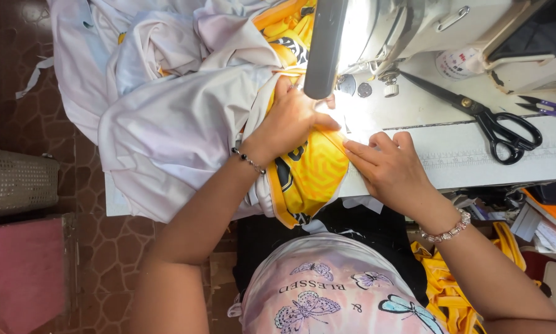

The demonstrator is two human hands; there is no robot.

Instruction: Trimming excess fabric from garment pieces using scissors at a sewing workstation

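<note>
Butterfly-print shirt (333, 291) below, both hands' fingers press flat, open, on yellow fabric (312, 176); black scissors (488, 117) lie right.

Harsh glare from the sewing machine lamp (352, 37); dim floor (18, 62).

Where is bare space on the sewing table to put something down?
The white table is bare between the right hand and the black scissors. Left of the left hand, white cloth and yellow fabric crowd it; the machine fills the back.
</note>
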